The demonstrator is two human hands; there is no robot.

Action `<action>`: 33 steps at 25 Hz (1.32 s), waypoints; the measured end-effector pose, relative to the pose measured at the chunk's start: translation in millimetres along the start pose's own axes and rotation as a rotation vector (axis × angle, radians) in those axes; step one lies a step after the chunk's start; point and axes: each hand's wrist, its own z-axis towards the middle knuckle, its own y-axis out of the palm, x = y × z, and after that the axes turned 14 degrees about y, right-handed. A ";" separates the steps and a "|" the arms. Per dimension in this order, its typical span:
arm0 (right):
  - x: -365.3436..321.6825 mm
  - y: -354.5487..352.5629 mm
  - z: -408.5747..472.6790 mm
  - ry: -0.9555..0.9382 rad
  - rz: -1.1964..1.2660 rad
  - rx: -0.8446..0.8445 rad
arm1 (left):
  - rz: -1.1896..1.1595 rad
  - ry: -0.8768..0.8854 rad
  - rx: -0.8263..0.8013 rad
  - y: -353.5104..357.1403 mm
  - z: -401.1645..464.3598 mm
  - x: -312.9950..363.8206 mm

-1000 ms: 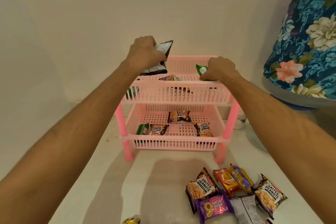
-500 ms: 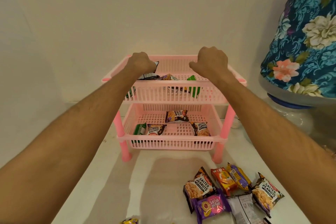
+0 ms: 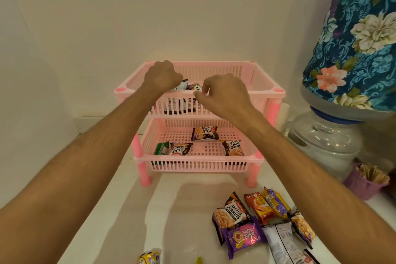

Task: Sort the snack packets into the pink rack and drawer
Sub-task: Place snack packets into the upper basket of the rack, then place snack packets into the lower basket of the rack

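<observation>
The pink rack [image 3: 267,92] has two basket tiers and stands at the back of the white counter. My left hand [image 3: 162,75] reaches into the top tier, fingers closed on a black-and-white packet [image 3: 179,105] that shows through the front slats. My right hand [image 3: 224,92] hovers over the top tier's front rim, fingers curled, with nothing visible in them. A peanut packet [image 3: 196,87] peeks out between my hands. The lower tier holds three salted peanut packets [image 3: 204,134] and a green packet [image 3: 161,150]. No drawer is in view.
Several loose packets [image 3: 231,214] lie on the counter at the front right, under my right forearm. A yellow packet [image 3: 149,257] sits at the bottom edge. A water jar with a floral cover [image 3: 360,38] and a purple cup [image 3: 362,182] stand on the right.
My left hand lowered the black-and-white packet from above the rack into the top tier. The green packet my right hand held is out of sight, and that hand moved left.
</observation>
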 end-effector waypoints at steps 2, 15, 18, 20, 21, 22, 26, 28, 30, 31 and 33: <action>4.5 9.5 -13.3 -0.012 0.036 -0.085 | -0.069 0.093 0.194 0.3 -18.5 8.6; 98.9 116.1 -103.6 0.027 -0.244 -0.706 | -0.226 0.720 -0.330 122.8 -199.5 9.6; 122.2 136.7 -127.5 0.000 -0.328 -0.947 | -0.225 0.629 -0.817 162.4 -235.9 -0.5; 130.6 147.5 -141.7 -0.039 -0.363 -1.059 | -0.271 0.565 -1.030 180.5 -256.3 -2.5; 132.8 153.0 -148.0 -0.063 -0.383 -1.093 | -0.274 0.527 -1.130 187.2 -264.3 -2.2; 133.9 158.1 -153.9 -0.090 -0.404 -1.110 | -0.261 0.493 -1.225 192.5 -270.8 -1.2; 136.8 170.8 -171.3 -0.157 -0.405 -1.121 | -0.178 0.491 -1.458 202.1 -289.0 6.9; 138.4 173.9 -174.7 -0.170 -0.393 -1.133 | -0.161 0.531 -1.454 205.7 -296.2 10.3; 139.2 176.3 -176.2 -0.183 -0.389 -1.126 | -0.163 0.534 -1.402 209.3 -301.3 11.5; 139.7 177.3 -176.7 -0.190 -0.388 -1.114 | -0.180 0.518 -1.385 210.9 -302.4 11.5; 140.3 177.8 -175.9 -0.212 -0.378 -1.078 | -0.224 0.454 -1.361 213.4 -302.3 10.1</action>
